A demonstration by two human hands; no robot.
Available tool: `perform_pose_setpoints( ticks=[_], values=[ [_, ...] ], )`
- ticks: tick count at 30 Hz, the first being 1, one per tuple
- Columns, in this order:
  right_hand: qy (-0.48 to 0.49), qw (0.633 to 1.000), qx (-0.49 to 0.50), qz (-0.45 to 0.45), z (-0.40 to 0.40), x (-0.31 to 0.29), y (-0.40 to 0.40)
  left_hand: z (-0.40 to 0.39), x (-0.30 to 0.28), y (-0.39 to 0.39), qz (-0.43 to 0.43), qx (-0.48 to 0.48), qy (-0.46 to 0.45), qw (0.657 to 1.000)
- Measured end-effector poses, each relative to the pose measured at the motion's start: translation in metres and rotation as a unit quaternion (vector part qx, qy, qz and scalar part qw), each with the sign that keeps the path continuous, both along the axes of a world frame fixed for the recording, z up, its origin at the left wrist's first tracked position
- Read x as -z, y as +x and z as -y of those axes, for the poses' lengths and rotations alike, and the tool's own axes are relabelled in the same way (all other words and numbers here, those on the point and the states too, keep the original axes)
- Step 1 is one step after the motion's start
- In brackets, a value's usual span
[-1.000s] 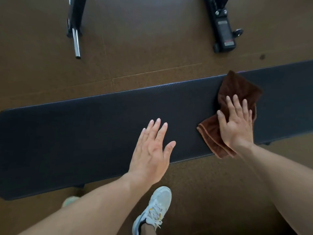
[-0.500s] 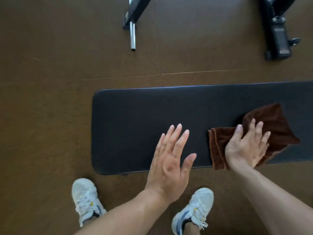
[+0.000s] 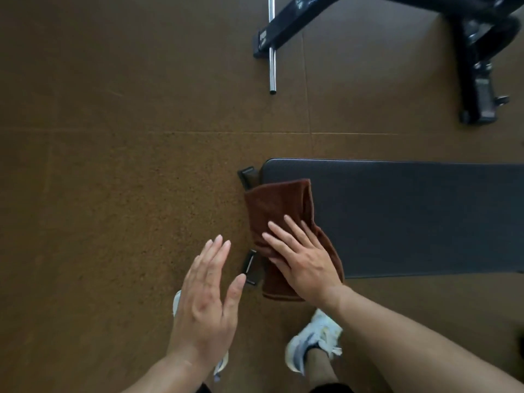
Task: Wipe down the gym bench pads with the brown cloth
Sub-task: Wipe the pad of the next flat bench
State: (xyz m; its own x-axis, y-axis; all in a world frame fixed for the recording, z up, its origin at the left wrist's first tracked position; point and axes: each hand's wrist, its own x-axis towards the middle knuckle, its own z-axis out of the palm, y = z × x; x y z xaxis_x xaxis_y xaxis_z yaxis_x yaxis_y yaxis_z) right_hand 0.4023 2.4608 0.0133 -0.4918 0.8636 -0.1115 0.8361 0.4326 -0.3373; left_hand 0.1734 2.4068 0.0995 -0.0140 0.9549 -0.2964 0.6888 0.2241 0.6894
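Brown cloth (image 3: 279,211) sits draped over the left end of the bench pad (image 3: 411,217), its near edge hanging off. Your right hand (image 3: 302,258) presses it flat, fingers straight, no grip. Your left hand (image 3: 205,296) hovers off the pad, relaxed and empty. The cloth looks soft, light and floppy, so it likely bunches; press its middle, or pinch a corner to refold.

Fuzzy cloth (image 3: 279,211), matt pad (image 3: 411,217), speckled floor (image 3: 127,194).
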Motion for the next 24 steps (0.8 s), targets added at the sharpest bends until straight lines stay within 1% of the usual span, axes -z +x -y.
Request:
perform_pose_setpoints(
  ticks=[1, 3, 4, 5, 7, 9, 10, 11, 12, 13, 14, 15, 17, 18, 19, 21, 22, 24],
  values=[
    [-0.003, 1.0, -0.025, 0.0, 0.011, -0.001, 0.015, 0.003, -0.002, 0.0, 0.001, 0.002, -0.015, 1.0],
    [-0.018, 0.998, -0.06, 0.026, 0.032, -0.004, 0.05, 0.011, -0.008, 0.006, 0.004, 0.014, -0.05, 0.999],
    [-0.033, 0.997, -0.057, 0.047, 0.041, -0.009, 0.068, 0.014, -0.013, 0.011, 0.006, 0.026, -0.072, 0.997],
    [-0.051, 0.996, -0.034, 0.066, 0.049, -0.015, 0.086, 0.018, -0.018, 0.016, 0.009, 0.036, -0.095, 0.995],
    [-0.115, 0.986, 0.081, 0.093, 0.061, -0.034, 0.11, 0.021, -0.029, 0.028, 0.007, 0.057, -0.143, 0.988],
    [-0.17, 0.953, 0.239, 0.081, 0.074, -0.051, 0.116, 0.019, -0.044, 0.044, 0.007, 0.067, -0.174, 0.982],
    [-0.207, 0.919, 0.332, 0.051, 0.078, -0.063, 0.112, 0.018, -0.054, 0.052, 0.009, 0.068, -0.184, 0.98],
    [-0.244, 0.87, 0.428, -0.008, 0.079, -0.081, 0.105, 0.017, -0.066, 0.061, 0.017, 0.066, -0.195, 0.978],
    [-0.279, 0.806, 0.516, -0.08, 0.079, -0.104, 0.095, 0.014, -0.08, 0.069, 0.03, 0.057, -0.204, 0.977],
    [-0.29, 0.748, 0.576, -0.153, 0.079, -0.133, 0.085, 0.012, -0.095, 0.076, 0.045, 0.041, -0.212, 0.975],
    [-0.291, 0.707, 0.608, -0.214, 0.077, -0.166, 0.075, 0.008, -0.112, 0.083, 0.063, 0.021, -0.219, 0.973],
    [-0.287, 0.675, 0.623, -0.272, 0.075, -0.201, 0.066, 0.003, -0.13, 0.089, 0.086, -0.001, -0.227, 0.97],
    [-0.3, 0.624, 0.616, -0.376, 0.074, -0.267, 0.05, -0.013, -0.168, 0.099, 0.144, -0.056, -0.241, 0.958],
    [-0.31, 0.617, 0.596, -0.41, 0.077, -0.295, 0.044, -0.022, -0.188, 0.101, 0.169, -0.087, -0.245, 0.951],
    [-0.305, 0.629, 0.573, -0.428, 0.081, -0.318, 0.038, -0.032, -0.208, 0.104, 0.195, -0.116, -0.249, 0.941],
    [-0.258, 0.699, 0.551, -0.376, 0.083, -0.349, 0.031, -0.049, -0.245, 0.106, 0.251, -0.155, -0.271, 0.916],
    [-0.236, 0.711, 0.558, -0.357, 0.08, -0.362, 0.029, -0.056, -0.262, 0.106, 0.275, -0.156, -0.28, 0.907],
    [-0.222, 0.704, 0.552, -0.387, 0.07, -0.392, 0.024, -0.066, -0.298, 0.108, 0.285, -0.118, -0.288, 0.907]
  ],
)
